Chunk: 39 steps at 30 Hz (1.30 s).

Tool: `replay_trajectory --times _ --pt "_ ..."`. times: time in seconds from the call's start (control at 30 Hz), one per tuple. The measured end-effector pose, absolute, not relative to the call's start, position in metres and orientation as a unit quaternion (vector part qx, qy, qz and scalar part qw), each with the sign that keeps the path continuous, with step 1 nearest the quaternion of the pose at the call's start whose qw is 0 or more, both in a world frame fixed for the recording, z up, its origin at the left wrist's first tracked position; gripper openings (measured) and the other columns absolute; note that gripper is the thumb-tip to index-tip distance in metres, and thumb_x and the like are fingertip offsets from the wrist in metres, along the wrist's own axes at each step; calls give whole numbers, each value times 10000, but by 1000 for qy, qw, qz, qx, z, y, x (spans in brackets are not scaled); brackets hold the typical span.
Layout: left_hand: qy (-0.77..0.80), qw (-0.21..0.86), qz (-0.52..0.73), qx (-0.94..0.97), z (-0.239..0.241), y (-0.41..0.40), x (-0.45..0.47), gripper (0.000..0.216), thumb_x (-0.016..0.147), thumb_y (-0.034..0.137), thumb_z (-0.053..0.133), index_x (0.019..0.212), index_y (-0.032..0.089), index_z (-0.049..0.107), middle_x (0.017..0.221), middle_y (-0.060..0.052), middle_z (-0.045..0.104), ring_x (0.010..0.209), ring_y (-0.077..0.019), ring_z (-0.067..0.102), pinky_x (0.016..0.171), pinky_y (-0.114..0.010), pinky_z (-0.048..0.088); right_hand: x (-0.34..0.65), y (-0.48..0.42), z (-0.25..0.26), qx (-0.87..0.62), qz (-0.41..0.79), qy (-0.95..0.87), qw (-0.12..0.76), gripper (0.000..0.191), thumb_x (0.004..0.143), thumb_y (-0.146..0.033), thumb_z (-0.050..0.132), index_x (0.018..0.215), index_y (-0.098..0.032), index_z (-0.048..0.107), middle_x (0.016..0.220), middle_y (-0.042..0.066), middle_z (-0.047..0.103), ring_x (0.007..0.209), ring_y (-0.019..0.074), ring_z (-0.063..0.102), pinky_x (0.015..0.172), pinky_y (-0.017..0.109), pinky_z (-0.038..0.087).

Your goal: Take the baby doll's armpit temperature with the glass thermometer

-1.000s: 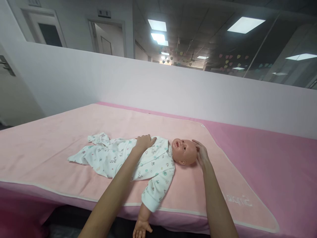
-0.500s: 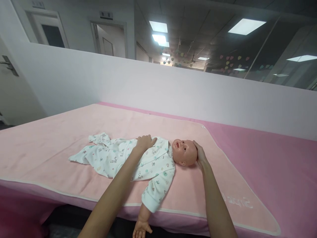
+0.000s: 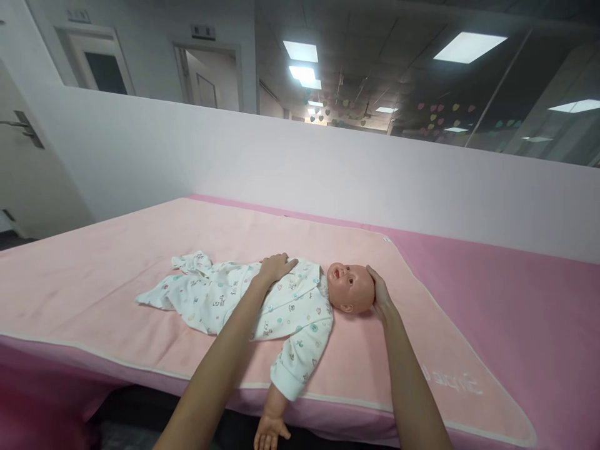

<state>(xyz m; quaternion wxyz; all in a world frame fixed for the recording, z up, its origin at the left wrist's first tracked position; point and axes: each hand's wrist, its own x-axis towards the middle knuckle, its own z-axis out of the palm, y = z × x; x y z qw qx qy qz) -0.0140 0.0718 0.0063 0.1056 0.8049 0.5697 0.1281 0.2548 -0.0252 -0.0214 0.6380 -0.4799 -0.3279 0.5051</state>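
A baby doll in a white printed sleepsuit lies on its back on a pale pink mat, its head to the right. My left hand rests flat across the doll's torso, fingers extended toward its far side. Against the crown of the doll's bare head, my right hand lies cupped with its fingers stretched along the top; its palm side is partly hidden. The doll's near arm hangs over the mat's front edge, palm showing. Both empty-looking suit legs trail to the left.
Under the mat is a darker pink cover. A low white wall runs behind, with glass above it. At the far left stands a door with a metal handle. White lettering marks the mat's right corner.
The view has shifted slightly, so everything sits a little further right. Both hands keep their places on the doll, which has not visibly moved on the mat.
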Motion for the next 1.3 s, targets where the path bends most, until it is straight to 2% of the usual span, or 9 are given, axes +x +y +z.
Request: replay_trajectory --times 0.13,0.23,0.33,0.57,0.7,0.8,1.0,1.13,1.3 --pt "544 72 235 802 22 54 -17 345 835 391 332 1045 199 527 1122 -62 569 1054 -220 494 904 -333 343 247 -29 -19 -473 511 -350 627 411 736 -526 503 858 -168 664 844 67 693 881 260 626 807 393 478" --pt "520 58 340 782 32 19 -14 350 882 373 239 959 207 537 992 -53 598 929 -198 531 825 -305 384 239 -32 -14 -467 509 -352 631 413 740 -542 486 848 -185 665 836 66 694 888 260 627 811 405 481" --pt "496 35 317 808 26 -22 -8 366 884 436 237 912 220 532 884 -51 585 794 -191 538 701 -298 391 236 -35 -6 -470 542 -338 609 418 736 -539 483 832 -174 662 868 83 690 897 263 627 820 406 480" --pt "474 -103 234 843 -6 -53 0 319 895 378 255 964 214 518 899 -88 534 816 -222 501 675 -328 374 233 -42 7 -466 571 -332 588 462 732 -554 438 784 -164 679 827 105 694 837 276 642 767 394 506" --pt "479 -33 214 851 0 -37 -3 346 916 339 183 952 242 513 896 -53 554 732 -179 537 560 -268 359 233 -42 4 -483 547 -321 604 415 723 -530 472 727 -168 677 759 91 695 808 272 644 746 388 508" --pt "459 59 219 859 14 -18 -12 333 905 349 215 938 237 527 837 -34 594 696 -174 555 590 -263 371 241 -34 -5 -483 510 -339 626 355 704 -491 520 728 -172 674 800 72 694 844 258 631 771 371 494" --pt "348 300 202 865 60 47 -34 315 798 448 407 792 198 600 841 -11 632 802 -181 559 705 -244 411 256 -19 -4 -499 256 -438 702 263 672 -415 581 810 -208 666 918 30 664 943 208 569 867 349 414" --pt "340 423 50 838 89 88 -34 300 711 465 514 816 209 630 860 -16 654 816 -194 572 702 -256 439 226 -28 24 -508 42 -652 561 135 708 -299 574 786 -259 677 988 25 641 1034 224 505 973 409 297" --pt "411 399 -16 820 112 107 -25 388 698 511 525 953 240 632 820 -29 678 752 -201 586 645 -287 459 168 -24 49 -482 -114 -831 255 208 769 -193 478 802 -266 669 1199 15 536 1202 246 350 1006 443 212"
